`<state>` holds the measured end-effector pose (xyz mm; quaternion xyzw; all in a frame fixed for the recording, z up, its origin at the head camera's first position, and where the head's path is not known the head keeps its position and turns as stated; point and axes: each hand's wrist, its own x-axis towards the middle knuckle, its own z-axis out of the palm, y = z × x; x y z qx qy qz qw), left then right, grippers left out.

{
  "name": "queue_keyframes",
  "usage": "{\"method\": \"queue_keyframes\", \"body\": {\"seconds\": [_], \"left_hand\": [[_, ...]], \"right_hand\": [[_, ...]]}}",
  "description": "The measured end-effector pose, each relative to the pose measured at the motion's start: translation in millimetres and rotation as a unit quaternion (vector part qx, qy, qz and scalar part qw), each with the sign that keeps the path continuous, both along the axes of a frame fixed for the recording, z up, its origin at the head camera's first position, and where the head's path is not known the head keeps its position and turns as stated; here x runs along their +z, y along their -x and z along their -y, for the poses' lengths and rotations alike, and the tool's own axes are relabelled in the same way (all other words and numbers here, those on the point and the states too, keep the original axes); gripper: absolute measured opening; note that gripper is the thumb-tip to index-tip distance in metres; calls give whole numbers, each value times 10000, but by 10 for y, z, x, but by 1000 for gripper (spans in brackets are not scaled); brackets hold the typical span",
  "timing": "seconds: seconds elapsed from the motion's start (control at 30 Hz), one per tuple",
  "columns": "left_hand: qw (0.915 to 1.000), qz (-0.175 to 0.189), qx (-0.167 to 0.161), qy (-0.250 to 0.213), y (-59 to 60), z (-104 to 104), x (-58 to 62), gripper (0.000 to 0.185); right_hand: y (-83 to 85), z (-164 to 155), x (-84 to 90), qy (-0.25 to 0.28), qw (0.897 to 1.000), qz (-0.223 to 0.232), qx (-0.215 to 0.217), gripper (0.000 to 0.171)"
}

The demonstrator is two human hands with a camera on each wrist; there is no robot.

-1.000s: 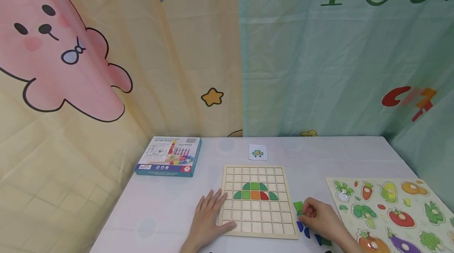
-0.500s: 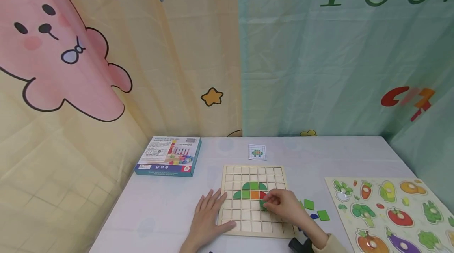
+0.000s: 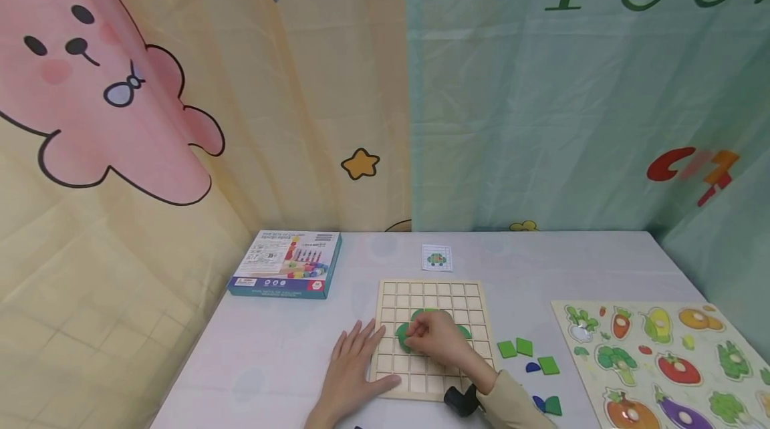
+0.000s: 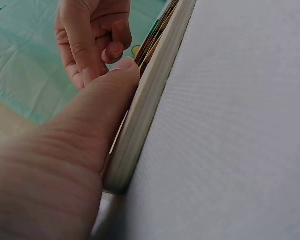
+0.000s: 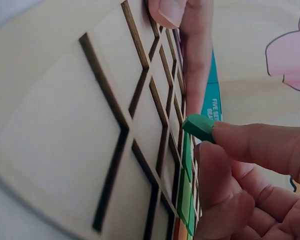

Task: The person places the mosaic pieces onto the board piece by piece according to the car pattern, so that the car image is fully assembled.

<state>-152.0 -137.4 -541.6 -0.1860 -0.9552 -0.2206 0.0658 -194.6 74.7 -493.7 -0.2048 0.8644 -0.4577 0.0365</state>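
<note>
A wooden grid board (image 3: pixel 392 385) lies on the table. My left hand (image 3: pixel 351 372) rests along its left edge with fingers straight, the thumb over the lower rim. Over the board's left half, my right hand (image 3: pixel 444 339) pinches a dark green quarter-round block (image 5: pixel 199 127) between thumb and forefinger, close to the grid. Green blocks (image 3: pixel 463 332) show in the grid around the right hand, which hides the middle of the pattern. In the right wrist view, the held block is just above a row with green pieces (image 5: pixel 185 192) set in it.
Right of the board lie light green squares (image 3: pixel 524 347), blue half-round pieces (image 3: pixel 533 367) and a green quarter-round piece (image 3: pixel 553 405). A pattern card (image 3: pixel 436 258) lies behind the board. A box (image 3: pixel 285 265) stands back left; a vegetable puzzle sheet (image 3: pixel 650 349) lies right.
My right hand has left the loose pieces at the right and crossed the board leftward with a dark green quarter-round block. My left hand has stayed put.
</note>
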Motion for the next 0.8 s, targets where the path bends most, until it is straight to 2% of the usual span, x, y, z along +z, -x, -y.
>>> {"method": "queue_keyframes", "body": {"seconds": [0.23, 0.5, 0.8], "left_hand": [[9999, -115, -13, 32, 4, 1, -9, 87], [9999, 77, 23, 63, 4, 2, -1, 88], [9999, 124, 26, 55, 7, 7, -7, 87]], "right_hand": [[-4, 96, -2, -65, 9999, 15, -128, 11], [-23, 118, 4, -275, 9992, -42, -287, 14], [-14, 128, -7, -442, 9983, -164, -333, 17]]}}
